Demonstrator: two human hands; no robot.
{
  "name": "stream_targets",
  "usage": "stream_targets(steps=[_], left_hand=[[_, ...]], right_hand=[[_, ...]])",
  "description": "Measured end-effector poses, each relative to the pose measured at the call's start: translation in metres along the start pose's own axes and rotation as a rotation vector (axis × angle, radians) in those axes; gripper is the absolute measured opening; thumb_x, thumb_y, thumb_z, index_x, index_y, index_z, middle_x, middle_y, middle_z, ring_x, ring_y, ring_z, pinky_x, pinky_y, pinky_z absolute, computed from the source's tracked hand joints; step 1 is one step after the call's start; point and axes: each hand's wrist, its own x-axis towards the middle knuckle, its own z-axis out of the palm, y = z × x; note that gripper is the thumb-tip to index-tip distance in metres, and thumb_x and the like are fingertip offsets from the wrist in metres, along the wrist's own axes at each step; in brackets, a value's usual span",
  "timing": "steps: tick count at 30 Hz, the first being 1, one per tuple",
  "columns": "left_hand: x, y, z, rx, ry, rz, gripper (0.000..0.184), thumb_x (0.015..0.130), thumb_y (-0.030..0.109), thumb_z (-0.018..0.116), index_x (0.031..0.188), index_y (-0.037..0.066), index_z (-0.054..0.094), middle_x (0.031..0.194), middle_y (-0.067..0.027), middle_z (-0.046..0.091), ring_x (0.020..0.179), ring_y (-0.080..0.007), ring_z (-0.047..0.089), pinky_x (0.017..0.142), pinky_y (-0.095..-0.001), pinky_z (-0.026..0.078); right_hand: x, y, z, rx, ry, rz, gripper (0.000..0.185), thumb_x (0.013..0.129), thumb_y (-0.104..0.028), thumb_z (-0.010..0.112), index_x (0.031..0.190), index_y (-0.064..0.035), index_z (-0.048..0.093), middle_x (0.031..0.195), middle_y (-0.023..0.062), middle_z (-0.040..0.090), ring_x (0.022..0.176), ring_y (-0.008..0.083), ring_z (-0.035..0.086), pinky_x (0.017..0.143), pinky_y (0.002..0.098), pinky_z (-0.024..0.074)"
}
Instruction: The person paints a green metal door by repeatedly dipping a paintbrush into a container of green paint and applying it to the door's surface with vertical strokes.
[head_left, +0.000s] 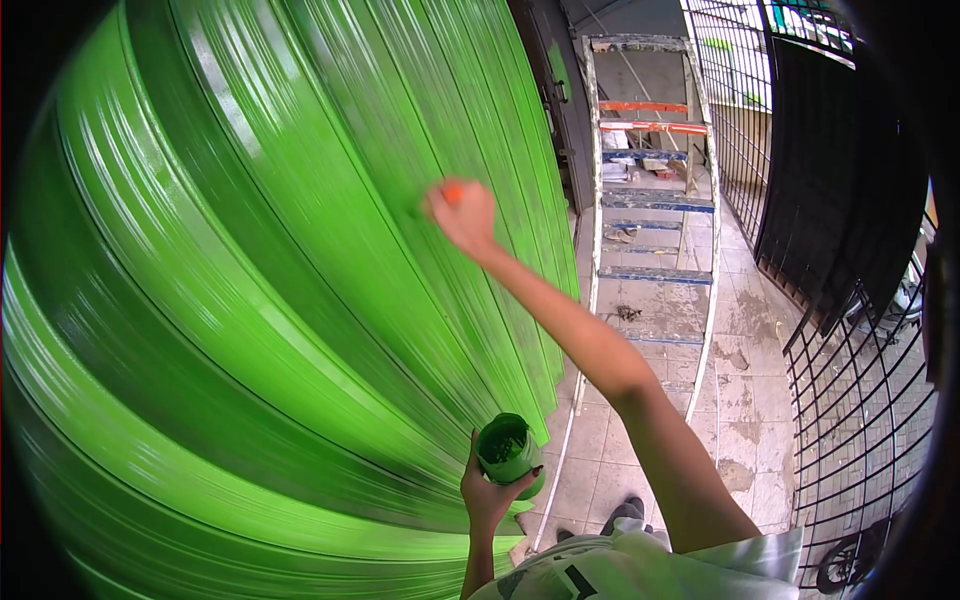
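Observation:
My left hand (pixel 492 497) is wrapped round a green paint container (pixel 517 462), held upright low in front of my body with its open top facing me. Dark green paint shows inside it. Higher up, my right hand (pixel 466 215) is closed in a fist on a paintbrush (pixel 453 192) with an orange handle; motion blur and my fingers hide most of the brush. Its green-smeared end is against or very near the ribbed metal panel (pixel 300 200). Glossy green paint covers much of the panel, with duller, streaky patches around my right hand.
A paint-spattered ladder (pixel 655 275) stands to the right of the panel on the tiled floor (pixel 750 390). Beyond it is a black metal gate (pixel 820 170), with barred fencing (pixel 860 400) nearer me. My shoes (pixel 625 512) show below. A dark door (pixel 560 90) adjoins the panel.

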Motion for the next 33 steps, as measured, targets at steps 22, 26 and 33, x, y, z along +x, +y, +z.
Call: stream_targets(steps=[22,26,33], left_hand=[[0.001,-0.012,0.002,0.016,0.042,0.018,0.110,0.054,0.028,0.092,0.141,-0.007,0.034,0.116,-0.0139,0.064,0.103,-0.0196,0.063,0.089,-0.0321,0.051],[0.001,-0.005,0.005,0.029,0.040,0.019,0.111,0.054,0.029,0.092,0.141,-0.007,0.034,0.116,-0.0139,0.064,0.103,-0.0197,0.063,0.089,-0.0320,0.051],[0.002,-0.002,0.002,0.095,0.066,0.014,0.111,0.054,0.027,0.093,0.141,-0.007,0.033,0.116,-0.0151,0.064,0.103,-0.0209,0.064,0.088,-0.0318,0.051]], right_hand=[[0.045,-0.004,-0.007,0.018,0.071,0.029,0.023,0.073,-0.023,0.059,0.060,-0.0047,0.062,0.057,0.0180,0.058,0.053,0.0365,0.057,0.053,0.0431,0.0455],[0.081,-0.037,0.002,0.373,0.193,-0.093,0.020,0.077,-0.021,0.061,0.064,-0.0053,0.064,0.059,0.0164,0.059,0.053,0.0345,0.057,0.052,0.0411,0.0444],[-0.110,0.096,-0.050,-0.168,-0.105,0.047,0.022,0.081,-0.017,0.060,0.065,-0.0031,0.063,0.055,0.0121,0.058,0.045,0.0205,0.056,0.045,0.0352,0.0425]])
